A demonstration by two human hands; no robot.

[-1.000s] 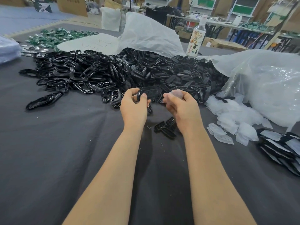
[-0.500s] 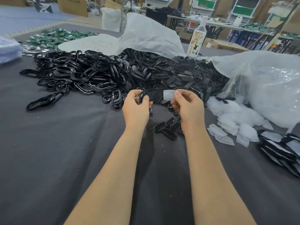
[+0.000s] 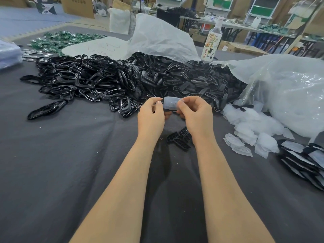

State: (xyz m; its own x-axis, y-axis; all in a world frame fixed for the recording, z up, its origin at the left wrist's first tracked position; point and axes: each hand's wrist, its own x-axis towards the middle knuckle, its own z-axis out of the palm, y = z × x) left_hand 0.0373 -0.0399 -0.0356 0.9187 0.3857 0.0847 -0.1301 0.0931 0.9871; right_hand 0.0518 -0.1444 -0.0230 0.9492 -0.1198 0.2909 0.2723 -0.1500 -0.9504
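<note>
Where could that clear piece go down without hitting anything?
Bare grey cloth lies left of the left hand, below the black frame heap. Crowded: that heap, small black parts near the right hand, clear pads and stacked pieces at right.

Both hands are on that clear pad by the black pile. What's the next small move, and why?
Probably press the translucent pad flat with both thumbs to seat it. The left hand and right hand pinch its ends above the grey cloth, and whatever is behind it is hidden. The stack of black pieces at the right carries such pads, so seating seems next.
</note>
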